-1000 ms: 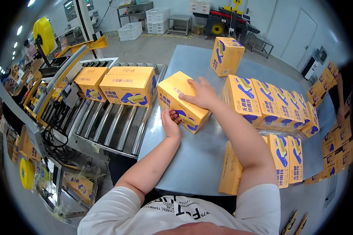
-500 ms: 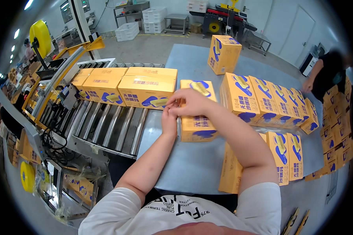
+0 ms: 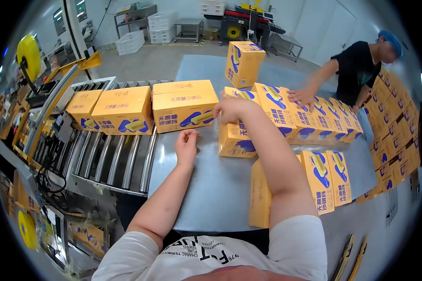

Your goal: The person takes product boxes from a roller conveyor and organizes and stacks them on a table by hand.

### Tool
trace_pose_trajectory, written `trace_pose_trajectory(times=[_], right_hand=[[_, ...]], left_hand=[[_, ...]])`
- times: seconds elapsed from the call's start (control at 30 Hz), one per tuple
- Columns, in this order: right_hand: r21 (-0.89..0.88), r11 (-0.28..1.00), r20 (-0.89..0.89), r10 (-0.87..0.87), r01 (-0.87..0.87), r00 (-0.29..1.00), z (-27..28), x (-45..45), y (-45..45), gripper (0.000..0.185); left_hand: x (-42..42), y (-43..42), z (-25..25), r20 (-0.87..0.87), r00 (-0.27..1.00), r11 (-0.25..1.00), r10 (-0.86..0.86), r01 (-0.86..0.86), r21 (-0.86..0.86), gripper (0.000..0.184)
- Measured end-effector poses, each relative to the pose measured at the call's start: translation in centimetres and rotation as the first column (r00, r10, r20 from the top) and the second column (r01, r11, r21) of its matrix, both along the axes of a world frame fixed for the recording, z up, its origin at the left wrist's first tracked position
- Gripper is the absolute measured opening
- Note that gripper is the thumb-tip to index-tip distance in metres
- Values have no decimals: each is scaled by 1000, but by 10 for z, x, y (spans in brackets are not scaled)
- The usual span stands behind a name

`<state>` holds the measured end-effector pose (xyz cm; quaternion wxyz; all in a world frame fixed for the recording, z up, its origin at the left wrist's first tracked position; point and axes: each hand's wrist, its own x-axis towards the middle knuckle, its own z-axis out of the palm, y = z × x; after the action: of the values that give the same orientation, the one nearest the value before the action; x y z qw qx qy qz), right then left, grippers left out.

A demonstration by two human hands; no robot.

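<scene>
On the left, a yellow carton (image 3: 185, 107) printed in blue lies at the end of the rollers, overlapping the table. My right hand (image 3: 232, 110) has its bent fingers at this carton's right end; the fingertips are partly hidden. Behind that wrist stands an upright yellow carton (image 3: 237, 145), against the left end of a row of similar cartons (image 3: 305, 126). My left hand (image 3: 186, 146) hangs over the table just in front of the first carton, its fingers curled together. Whether anything small is inside them is hidden.
Further cartons (image 3: 122, 110) follow on the roller conveyor (image 3: 115, 154). One carton (image 3: 244, 65) stands at the table's back; several (image 3: 319, 180) stand near my right arm. A co-worker (image 3: 361, 65) lays a hand on the row, beside stacked cartons (image 3: 396, 122).
My hands have come apart. The leading carton has shifted right off the rollers, and the upright carton now meets the row. The co-worker has leaned in and put a hand on the row.
</scene>
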<state>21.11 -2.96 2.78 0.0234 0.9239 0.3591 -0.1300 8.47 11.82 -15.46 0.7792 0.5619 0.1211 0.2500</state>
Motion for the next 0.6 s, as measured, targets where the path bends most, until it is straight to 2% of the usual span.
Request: trace_pose_trajectory(times=[0.03, 0.17, 0.23, 0.3, 0.37, 0.43, 0.53, 0.57, 0.6], right_hand=[[-4, 998, -107, -65, 65, 992, 17, -3, -1, 43], [54, 971, -139, -222, 231, 965, 16, 14, -14, 41], [40, 965, -82, -256, 259, 963, 7, 34, -31, 38], [34, 923, 8, -385, 384, 923, 14, 39, -56, 52], [34, 846, 225, -526, 533, 820, -5, 57, -87, 51], [-60, 684, 249, -695, 727, 675, -10, 65, -101, 52], [-26, 600, 212, -779, 800, 591, -20, 61, -105, 57], [40, 626, 286, -754, 779, 591, -27, 63, -105, 56], [115, 676, 219, -732, 727, 646, -30, 69, -104, 56]], left_hand=[[-1, -1, 0, 1, 1000, 1000, -2, 2, -13, 13], [-3, -3, 3, -11, 1000, 999, -15, 15, -46, 13], [-2, -2, 6, -19, 1000, 998, 6, -7, -55, 12], [-1, -2, 7, -8, 1000, 997, 14, -15, -78, 12], [-2, -2, 7, -7, 1000, 995, 19, -20, -98, 12], [-2, -3, 9, -16, 1000, 994, 20, -21, -110, 12], [-2, -6, 7, 10, 1000, 994, 19, -17, -108, 13], [-2, -7, 6, 15, 1000, 994, 14, -12, -110, 13], [-2, -7, 6, 19, 1000, 994, 7, -5, -110, 14]])
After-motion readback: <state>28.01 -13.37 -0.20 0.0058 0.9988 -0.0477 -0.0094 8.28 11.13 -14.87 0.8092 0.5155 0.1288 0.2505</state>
